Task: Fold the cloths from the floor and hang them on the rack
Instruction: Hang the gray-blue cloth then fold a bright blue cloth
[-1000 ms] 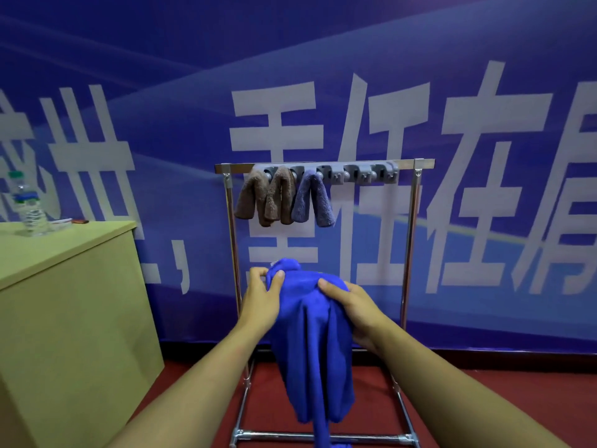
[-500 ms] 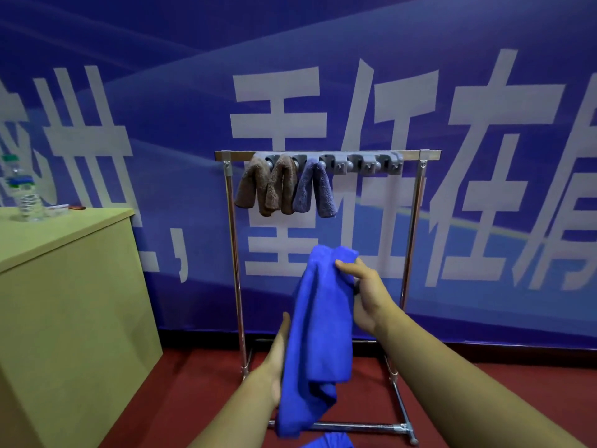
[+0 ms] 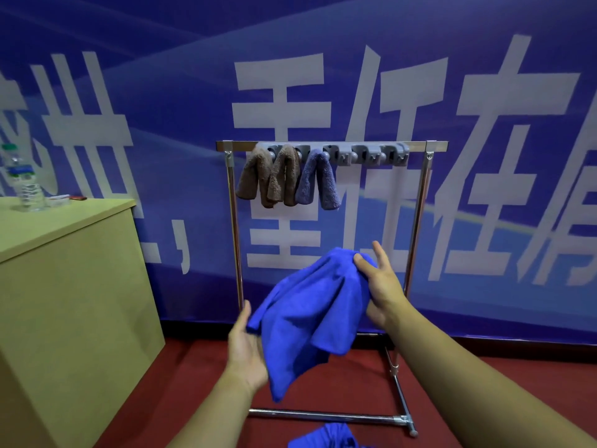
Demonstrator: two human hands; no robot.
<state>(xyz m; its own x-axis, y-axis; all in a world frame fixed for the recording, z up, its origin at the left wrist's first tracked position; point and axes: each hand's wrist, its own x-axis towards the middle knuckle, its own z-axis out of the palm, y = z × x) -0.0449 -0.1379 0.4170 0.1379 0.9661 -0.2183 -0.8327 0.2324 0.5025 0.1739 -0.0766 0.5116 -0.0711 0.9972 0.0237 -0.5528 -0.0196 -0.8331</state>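
A bright blue cloth hangs in front of me, below the rack's top bar. My right hand pinches its upper edge between thumb and fingers. My left hand lies under the cloth's lower left part with straight fingers, lifting that side. The metal rack stands against the wall; a grey clip strip runs along its top bar. Two brown cloths and a grey-blue cloth hang from the strip's left clips. Another blue cloth lies on the floor at the bottom edge.
A tan cabinet stands at the left, with a water bottle and small items on top. The floor is red carpet. A blue banner with large white characters covers the wall behind the rack.
My left hand let go of the cloth's top, dropped down and now lifts its lower left side. The cloth has spread out wider. My right hand keeps the top edge.
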